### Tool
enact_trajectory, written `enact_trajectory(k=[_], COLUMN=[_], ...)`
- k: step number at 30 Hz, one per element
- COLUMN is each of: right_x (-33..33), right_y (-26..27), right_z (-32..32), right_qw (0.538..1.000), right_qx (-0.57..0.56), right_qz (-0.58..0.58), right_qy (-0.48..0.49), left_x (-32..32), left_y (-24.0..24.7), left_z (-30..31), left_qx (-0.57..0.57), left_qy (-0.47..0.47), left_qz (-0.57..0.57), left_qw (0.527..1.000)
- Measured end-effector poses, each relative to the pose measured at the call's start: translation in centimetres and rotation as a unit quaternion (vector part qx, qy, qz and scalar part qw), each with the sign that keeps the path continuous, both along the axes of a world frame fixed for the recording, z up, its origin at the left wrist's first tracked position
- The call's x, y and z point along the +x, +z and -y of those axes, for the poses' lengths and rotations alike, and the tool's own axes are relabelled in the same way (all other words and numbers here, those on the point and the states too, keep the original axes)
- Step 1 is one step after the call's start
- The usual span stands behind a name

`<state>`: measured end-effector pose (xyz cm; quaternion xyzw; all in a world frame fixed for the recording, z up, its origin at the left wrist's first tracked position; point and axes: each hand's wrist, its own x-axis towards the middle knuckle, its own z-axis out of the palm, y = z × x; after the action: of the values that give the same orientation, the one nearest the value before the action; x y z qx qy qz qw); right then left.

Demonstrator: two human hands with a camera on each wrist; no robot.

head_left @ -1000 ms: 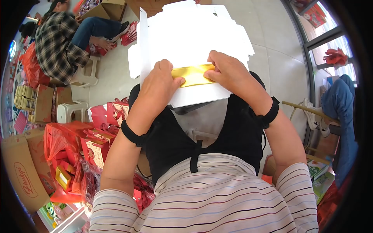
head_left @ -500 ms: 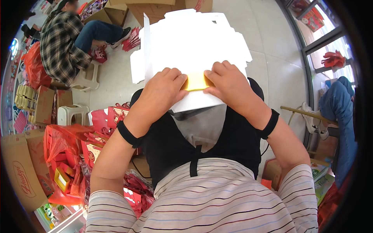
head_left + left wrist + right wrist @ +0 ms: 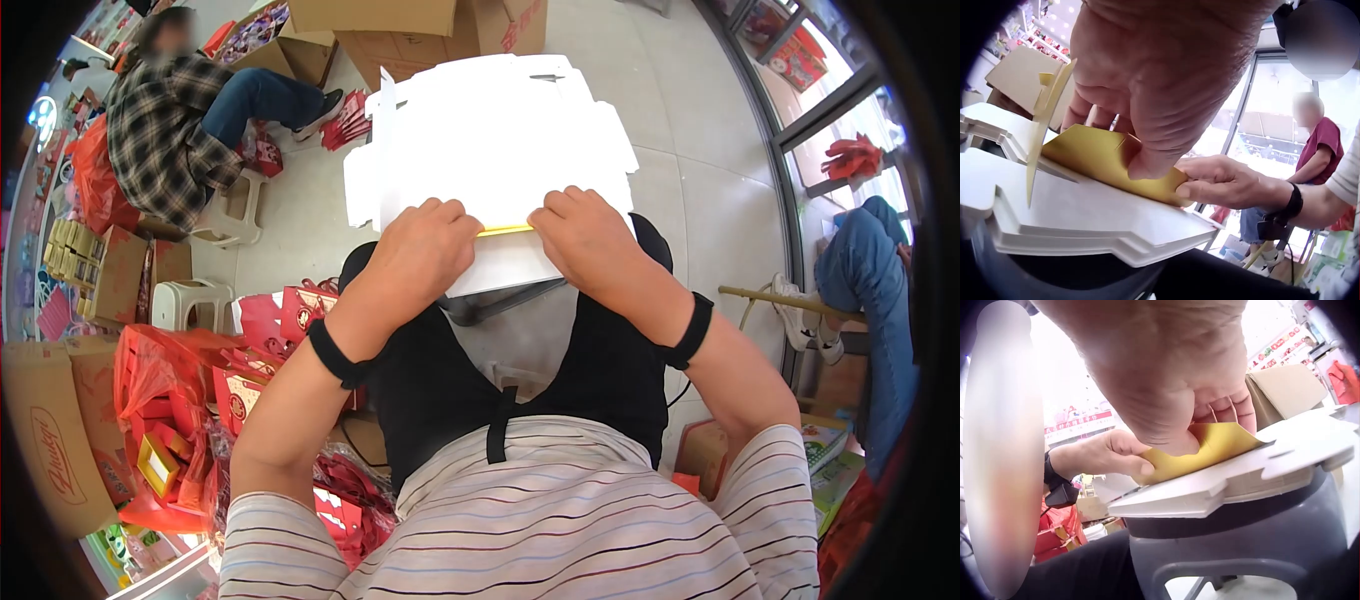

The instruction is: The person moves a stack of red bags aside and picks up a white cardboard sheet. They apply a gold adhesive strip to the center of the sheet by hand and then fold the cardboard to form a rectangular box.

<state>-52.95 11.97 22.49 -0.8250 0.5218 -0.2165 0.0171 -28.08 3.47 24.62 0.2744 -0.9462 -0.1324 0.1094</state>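
Both hands grip a gold cardboard flap [image 3: 1088, 150], thumbs on its near face and fingers behind. My left hand [image 3: 425, 250] holds its left end, my right hand [image 3: 588, 240] its right end. Tilted up, the flap shows as a thin yellow line in the head view and as a broad gold face in the wrist views. Beneath it lie flat white die-cut carton sheets [image 3: 500, 145], stacked on a dark grey stool [image 3: 1235, 537]. A narrow side flap [image 3: 1047, 128] stands upright at the stack's left edge.
Cardboard boxes [image 3: 410, 50] stand beyond the stack. At left are a white stool [image 3: 188, 300], red gift bags [image 3: 240, 385] and a red plastic bag [image 3: 165, 360]. A person in a plaid shirt [image 3: 165, 125] sits far left; another person's jeans [image 3: 870, 285] show at right.
The gold flap has tipped from lying broad side up to nearly edge-on in the head view. Both hands have come lower in that view, towards the body, still gripping its ends.
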Motion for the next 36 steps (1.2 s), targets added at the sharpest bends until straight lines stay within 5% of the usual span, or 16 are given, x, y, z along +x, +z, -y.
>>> enact_trajectory(k=[7,18,22,27,36], right_x=[-0.8,0.7,3.2,5.5,1.1], right_y=[0.0,-0.3,-2.4,-3.4,-2.6], right_z=[1.2,1.3,-1.4,-3.9,-4.7], right_qw=[0.991,0.987,0.994,0.998,0.997], right_qx=[0.081,0.003,-0.097,-0.029,0.012], right_qz=[0.080,-0.063,-0.041,0.051,0.013], right_qy=[-0.067,-0.145,-0.029,-0.016,-0.076], left_x=[-1.0,-1.8,-1.6,-0.6,0.7], left_y=[0.9,-0.9,-2.9,-3.5,-3.4], left_z=[1.2,0.2,-1.9,-5.7,-6.0], left_qx=[0.178,-0.067,-0.113,0.020,-0.058], left_qy=[0.102,0.155,0.051,0.072,0.106], left_qz=[0.021,0.036,-0.001,-0.049,0.032], left_qw=[0.979,0.985,0.992,0.996,0.992])
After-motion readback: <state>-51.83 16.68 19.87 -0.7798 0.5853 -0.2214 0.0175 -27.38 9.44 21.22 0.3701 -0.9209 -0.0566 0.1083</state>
